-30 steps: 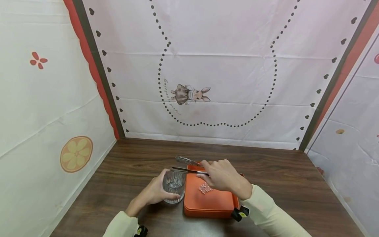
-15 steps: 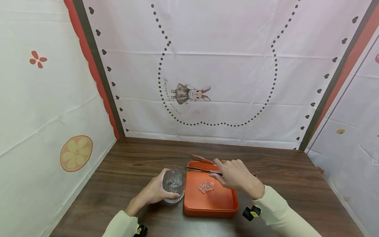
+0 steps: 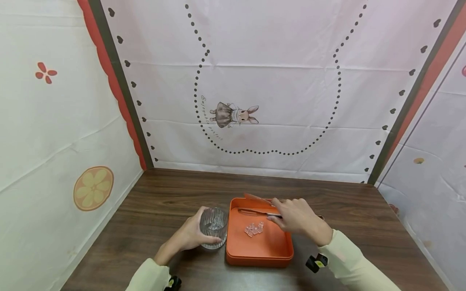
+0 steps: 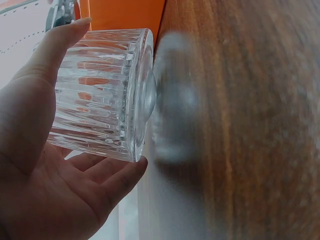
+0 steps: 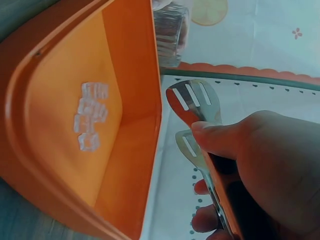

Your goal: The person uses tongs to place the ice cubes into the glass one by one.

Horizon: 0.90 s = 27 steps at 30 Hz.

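Observation:
My left hand [image 3: 190,233] holds a clear ribbed glass [image 3: 214,227] just left of an orange box [image 3: 260,258]. In the left wrist view, the thumb lies along one side of the glass [image 4: 100,95] and the fingers are on the other. Several clear, ice-like cubes [image 3: 253,230] lie clustered on the floor of the box. Over the box's far part, my right hand [image 3: 299,217] grips metal tongs [image 3: 259,212]. Their slotted ends [image 5: 197,100] are spread apart with nothing between them, as the right wrist view shows.
Box and glass are on a dark wood-grain table [image 3: 174,190]. White patterned cloth [image 3: 276,101] hangs behind it and along both sides. A black wrist camera [image 3: 316,263] sits by the right sleeve.
My right hand has moved right with the tongs, away from above the glass to over the box. More cubes show in the box now. The left hand and glass stay put.

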Motion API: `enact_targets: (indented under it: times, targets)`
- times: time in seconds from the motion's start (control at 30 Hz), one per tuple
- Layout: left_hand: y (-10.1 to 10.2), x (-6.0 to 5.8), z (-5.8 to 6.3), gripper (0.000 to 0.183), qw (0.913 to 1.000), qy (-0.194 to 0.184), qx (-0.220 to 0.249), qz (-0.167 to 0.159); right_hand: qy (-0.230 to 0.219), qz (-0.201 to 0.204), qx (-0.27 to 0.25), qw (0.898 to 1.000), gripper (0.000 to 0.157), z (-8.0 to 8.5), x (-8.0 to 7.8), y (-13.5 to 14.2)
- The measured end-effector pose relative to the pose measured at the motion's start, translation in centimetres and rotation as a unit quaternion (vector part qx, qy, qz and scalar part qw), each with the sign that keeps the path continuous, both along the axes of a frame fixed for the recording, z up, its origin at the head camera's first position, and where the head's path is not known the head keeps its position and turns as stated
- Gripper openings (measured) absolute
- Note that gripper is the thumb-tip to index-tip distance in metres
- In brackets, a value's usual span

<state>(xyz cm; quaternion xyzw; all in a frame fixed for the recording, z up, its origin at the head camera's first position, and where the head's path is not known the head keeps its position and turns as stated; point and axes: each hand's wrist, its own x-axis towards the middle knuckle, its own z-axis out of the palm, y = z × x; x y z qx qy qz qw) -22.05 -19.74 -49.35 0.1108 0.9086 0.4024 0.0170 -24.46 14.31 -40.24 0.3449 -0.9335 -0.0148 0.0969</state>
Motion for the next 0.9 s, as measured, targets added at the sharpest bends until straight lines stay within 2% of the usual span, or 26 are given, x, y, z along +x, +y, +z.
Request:
enact_targets:
  times: [0.47,0.9]
  targets:
    - [0.0,0.1,0.0,0.098,1.0,-0.002,-0.001,0.005,-0.04,-0.015,0.022,0.999,0.038,-1.5,-0.2,0.5]
    - [0.0,0.0,0.0,0.096,1.0,0.002,0.004,-0.004,-0.062,-0.036,0.044,0.996,0.036,-2.2,-0.3,-0.1]
